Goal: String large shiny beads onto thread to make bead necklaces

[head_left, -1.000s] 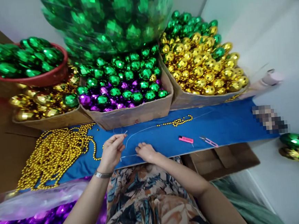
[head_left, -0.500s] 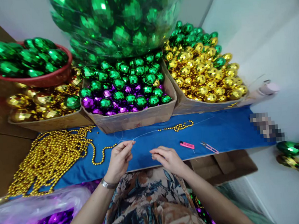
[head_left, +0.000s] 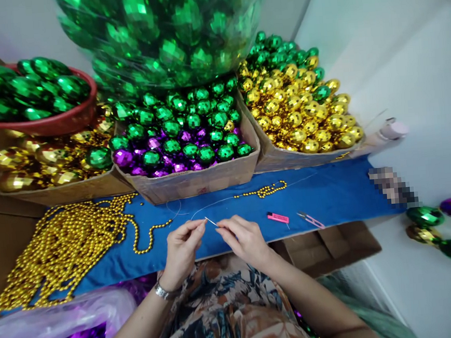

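Observation:
Over the front edge of the blue cloth, my left hand [head_left: 185,247] pinches a thin pale string [head_left: 211,222] between thumb and fingers. Its short, taut stretch runs across to my right hand [head_left: 245,240], whose thumb and fingers are also closed on it. Behind them, a fine clear strand curves over the cloth to a short length of gold beads [head_left: 266,190]. Left of my left hand, the end of a gold bead strand [head_left: 152,237] trails from a large heap of gold bead strands [head_left: 71,243].
A pink cutter-like tool [head_left: 278,217] and pink thread snips [head_left: 311,220] lie to the right. Cardboard boxes of green and purple balls [head_left: 195,184] and gold balls [head_left: 310,157] line the back. A red basin [head_left: 61,124] holds green ornaments. Another box [head_left: 333,249] sits below the table edge.
My right hand has come up to my left and now grips the string too. Half a second ago, it was apart from my left hand. The view has shifted slightly.

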The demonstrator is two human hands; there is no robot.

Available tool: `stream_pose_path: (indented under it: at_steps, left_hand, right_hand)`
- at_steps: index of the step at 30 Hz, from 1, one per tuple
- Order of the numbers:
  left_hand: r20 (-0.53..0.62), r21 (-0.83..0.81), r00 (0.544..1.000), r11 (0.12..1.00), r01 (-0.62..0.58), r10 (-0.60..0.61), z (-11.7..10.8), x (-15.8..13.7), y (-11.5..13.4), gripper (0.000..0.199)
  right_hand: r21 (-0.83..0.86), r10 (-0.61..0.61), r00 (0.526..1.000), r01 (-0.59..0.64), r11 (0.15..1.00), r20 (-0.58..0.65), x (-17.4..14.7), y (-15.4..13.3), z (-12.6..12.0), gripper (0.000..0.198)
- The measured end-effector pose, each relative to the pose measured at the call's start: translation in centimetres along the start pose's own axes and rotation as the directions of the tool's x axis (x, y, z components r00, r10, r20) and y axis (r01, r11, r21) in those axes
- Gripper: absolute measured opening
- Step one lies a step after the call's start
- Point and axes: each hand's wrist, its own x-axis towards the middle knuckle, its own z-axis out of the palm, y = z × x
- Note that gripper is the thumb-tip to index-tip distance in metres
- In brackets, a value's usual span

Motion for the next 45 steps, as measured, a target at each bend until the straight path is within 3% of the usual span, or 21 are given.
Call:
stream_pose_path:
  at_steps: [35, 45]
  left_hand:
    - [0.003, -0.007, 1.0, 1.0, -0.02, 0.02, -0.06, 0.02, -0.24, 0.017]
    - [0.012, -0.05, 0.999, 0.998, 0.031, -0.03, 0.19, 0.03, -0.18, 0.018]
  right_hand:
    - [-0.017, 0.009, 1.0, -0.009, 1.0, -0.029, -0.24, -0.06, 0.6, 0.022]
    - [-0.115, -0.039, 0.999, 0.035, 0.993, -0.032, -0.37, -0.12, 0.88, 0.021]
